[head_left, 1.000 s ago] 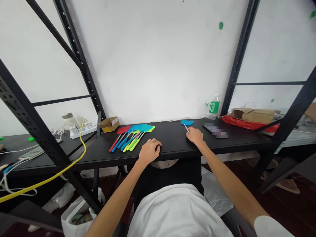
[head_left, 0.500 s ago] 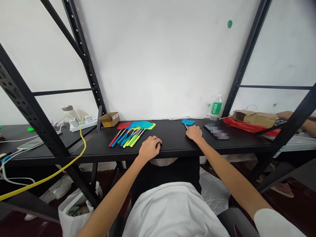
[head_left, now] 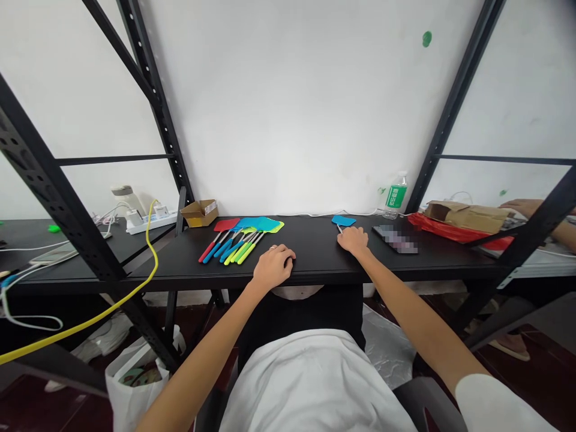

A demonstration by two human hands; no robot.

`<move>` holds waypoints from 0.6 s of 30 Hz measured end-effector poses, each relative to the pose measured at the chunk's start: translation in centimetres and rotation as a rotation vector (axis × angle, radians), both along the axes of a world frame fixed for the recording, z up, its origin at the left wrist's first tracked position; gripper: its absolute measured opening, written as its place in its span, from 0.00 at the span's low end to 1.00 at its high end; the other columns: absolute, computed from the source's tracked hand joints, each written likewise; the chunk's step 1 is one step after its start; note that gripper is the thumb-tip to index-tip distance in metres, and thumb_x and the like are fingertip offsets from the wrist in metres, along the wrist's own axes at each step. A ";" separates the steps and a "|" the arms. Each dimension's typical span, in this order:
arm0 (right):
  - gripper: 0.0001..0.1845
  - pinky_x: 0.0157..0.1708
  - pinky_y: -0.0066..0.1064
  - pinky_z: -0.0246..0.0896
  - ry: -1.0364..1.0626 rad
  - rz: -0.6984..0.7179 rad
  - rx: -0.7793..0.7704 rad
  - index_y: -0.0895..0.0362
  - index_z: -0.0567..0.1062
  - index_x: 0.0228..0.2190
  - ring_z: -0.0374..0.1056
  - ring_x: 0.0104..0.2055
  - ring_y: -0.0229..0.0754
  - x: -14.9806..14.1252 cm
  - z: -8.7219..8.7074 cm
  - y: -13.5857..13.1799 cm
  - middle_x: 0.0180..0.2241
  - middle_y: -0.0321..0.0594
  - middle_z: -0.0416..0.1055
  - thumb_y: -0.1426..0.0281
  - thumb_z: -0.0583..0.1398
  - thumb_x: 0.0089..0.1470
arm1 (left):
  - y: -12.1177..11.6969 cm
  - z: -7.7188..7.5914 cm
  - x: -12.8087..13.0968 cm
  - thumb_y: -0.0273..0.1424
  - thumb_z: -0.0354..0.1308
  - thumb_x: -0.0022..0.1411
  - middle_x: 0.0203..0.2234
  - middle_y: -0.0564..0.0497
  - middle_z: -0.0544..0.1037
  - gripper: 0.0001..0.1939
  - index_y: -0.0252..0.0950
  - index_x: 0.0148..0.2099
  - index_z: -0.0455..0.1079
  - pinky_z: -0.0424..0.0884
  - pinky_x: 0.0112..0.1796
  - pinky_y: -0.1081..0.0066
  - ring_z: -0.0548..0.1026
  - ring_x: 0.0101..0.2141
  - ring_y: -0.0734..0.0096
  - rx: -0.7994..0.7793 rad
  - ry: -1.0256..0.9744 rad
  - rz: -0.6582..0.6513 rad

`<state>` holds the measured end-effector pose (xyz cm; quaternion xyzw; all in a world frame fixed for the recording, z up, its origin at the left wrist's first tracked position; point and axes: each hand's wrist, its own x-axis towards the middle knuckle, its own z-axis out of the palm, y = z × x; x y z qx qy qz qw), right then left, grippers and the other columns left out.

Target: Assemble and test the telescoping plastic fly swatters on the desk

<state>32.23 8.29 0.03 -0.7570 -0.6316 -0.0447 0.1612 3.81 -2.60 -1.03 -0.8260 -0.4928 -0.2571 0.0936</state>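
Note:
My right hand (head_left: 353, 240) is closed around the handle end of a blue fly swatter (head_left: 344, 221); its flat head and a bit of metal shaft show beyond my fingers, while the grip is hidden under my hand. Near the table's front edge rests my left hand (head_left: 273, 266), loosely curved, thumb and fingers apart, holding nothing. To its left lies a fanned group of several fly swatters (head_left: 246, 246) with red, blue and yellow-green handles, their heads overlapping toward the wall.
On the black table (head_left: 310, 252) are a small cardboard box (head_left: 198, 215), a phone (head_left: 396, 239) and a water bottle (head_left: 396, 197). At right, a red bag (head_left: 454, 233) lies under brown cardboard (head_left: 465, 216), near another person's hand. A yellow cable (head_left: 156, 264) crosses the left shelf post.
Both hands stay nearly in place, the right still on the blue fly swatter. The view has shifted slightly.

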 end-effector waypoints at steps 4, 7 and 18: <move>0.20 0.51 0.50 0.58 -0.003 0.003 -0.008 0.63 0.79 0.46 0.61 0.57 0.63 0.1 -0.3 0.3 0.51 0.62 0.71 0.66 0.53 0.61 | 0.1 -0.2 -0.1 0.29 0.49 0.68 0.42 0.49 0.78 0.14 0.43 0.44 0.76 0.72 0.41 0.66 0.73 0.44 0.60 0.016 -0.005 -0.011; 0.20 0.52 0.51 0.57 -0.004 0.006 -0.008 0.62 0.79 0.46 0.61 0.57 0.64 0.3 -0.4 0.6 0.52 0.61 0.71 0.67 0.53 0.60 | 0.1 -0.3 -0.1 0.29 0.49 0.68 0.42 0.49 0.78 0.14 0.43 0.44 0.76 0.72 0.40 0.66 0.73 0.43 0.60 0.024 -0.004 -0.015; 0.18 0.50 0.47 0.60 -0.034 0.068 0.005 0.61 0.80 0.40 0.63 0.56 0.61 0.5 -0.7 1.8 0.49 0.58 0.72 0.66 0.52 0.61 | 0.0 -0.2 -0.1 0.29 0.50 0.68 0.42 0.49 0.78 0.14 0.43 0.44 0.77 0.72 0.40 0.65 0.73 0.44 0.60 -0.003 0.001 0.006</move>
